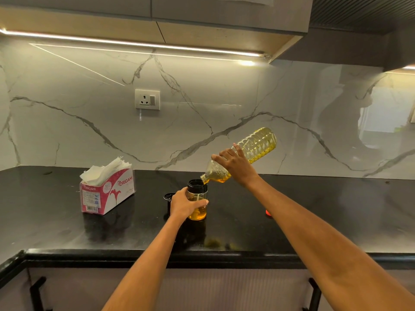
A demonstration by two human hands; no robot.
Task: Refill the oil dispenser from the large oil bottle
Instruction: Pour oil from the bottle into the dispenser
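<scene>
Head view: the right hand (235, 163) wraps the bottle (253, 151), long axis tilted neck-down to its lower left, mouth just over the dispenser (197, 198). The left hand (185, 204) grips the dispenser upright on the counter (314, 209), directly below that mouth.

Single head view, looking forward and down over black countertop (314, 209) toward marble backsplash (202, 97), arm's reach.
</scene>
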